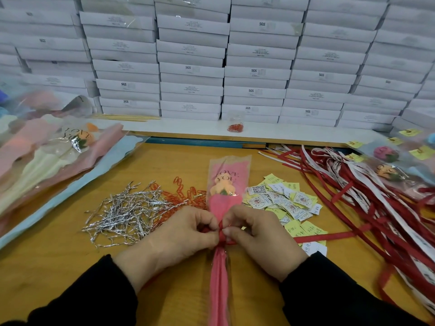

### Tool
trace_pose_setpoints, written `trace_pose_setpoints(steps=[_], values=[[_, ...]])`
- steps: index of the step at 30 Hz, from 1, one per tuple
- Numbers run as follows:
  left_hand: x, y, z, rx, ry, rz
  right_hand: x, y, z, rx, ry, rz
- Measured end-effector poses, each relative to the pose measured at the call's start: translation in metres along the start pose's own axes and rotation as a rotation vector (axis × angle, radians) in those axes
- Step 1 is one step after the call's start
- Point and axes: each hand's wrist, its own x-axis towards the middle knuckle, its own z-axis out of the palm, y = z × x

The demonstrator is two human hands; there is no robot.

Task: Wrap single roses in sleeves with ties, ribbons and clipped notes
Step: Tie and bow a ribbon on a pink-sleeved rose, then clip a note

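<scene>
Sleeved rose (224, 184) lies mid-table (58, 262), bloom away from me. My left hand (179, 234) and right hand (261, 236) both pinch the red ribbon (222, 232) at the sleeve's neck — ties (122, 212) left, notes (282, 203) right.

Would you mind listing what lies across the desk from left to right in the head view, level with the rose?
Stack of empty sleeves → silver twist ties → red paper clips → sleeved rose → note cards → red and white ribbons.
</scene>
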Motion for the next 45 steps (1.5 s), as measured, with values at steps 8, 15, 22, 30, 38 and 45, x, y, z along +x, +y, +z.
trace_pose_setpoints(steps=[8, 15, 22, 30, 38, 45], values=[[-0.003, 0.006, 0.000, -0.129, 0.070, -0.018, 0.001, 0.000, -0.005, 0.207, -0.049, 0.108], [-0.006, 0.007, -0.001, -0.072, 0.131, -0.043, -0.001, -0.003, -0.011, 0.448, -0.035, 0.306], [-0.009, 0.008, -0.004, 0.075, 0.146, -0.084, 0.003, 0.000, -0.014, 0.410, -0.044, 0.416], [-0.009, 0.008, -0.007, 0.100, 0.214, -0.112, 0.004, 0.007, -0.021, 0.350, -0.091, 0.465], [-0.009, 0.007, -0.012, 0.194, 0.329, -0.074, 0.004, 0.009, -0.023, 0.227, -0.119, 0.466], [-0.010, 0.007, -0.013, 0.219, 0.349, -0.073, 0.004, 0.007, -0.023, 0.229, -0.131, 0.473]])
